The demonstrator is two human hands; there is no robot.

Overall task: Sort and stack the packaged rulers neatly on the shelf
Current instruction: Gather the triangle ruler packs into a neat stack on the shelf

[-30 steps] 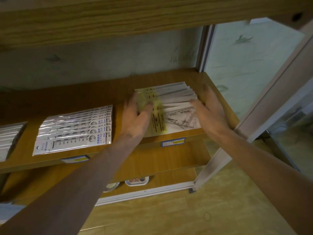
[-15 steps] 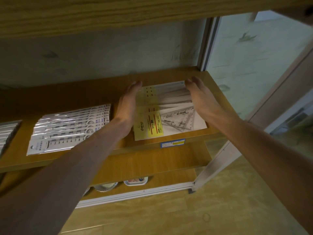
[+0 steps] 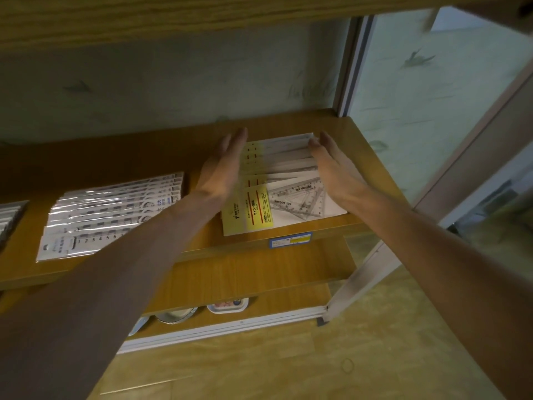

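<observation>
On the wooden shelf (image 3: 150, 157), left of the hands, lies a fanned row of ruler packs (image 3: 112, 212) in glossy sleeves, and at the far left edge the corner of another pile (image 3: 10, 220) shows. A blue price label (image 3: 290, 239) sticks to the shelf's front lip. An upper board (image 3: 173, 15) runs across the top of the view, and on the shelf below sit a couple of dishes (image 3: 227, 305) (only partly seen). Nothing lies between the hands and the set-square stack (image 3: 282, 194).

That stack lies toward the right end of the shelf, fanned back from the front edge, its top pack showing a yellow card and clear triangles. The left hand (image 3: 222, 168) stands on edge against the stack's left side, fingers straight and together, not gripping. The right hand (image 3: 336, 168) does the same along the right side, palm inward, its fingertips (image 3: 315, 142) at the far corner. The stack sits between the two flat palms.
</observation>
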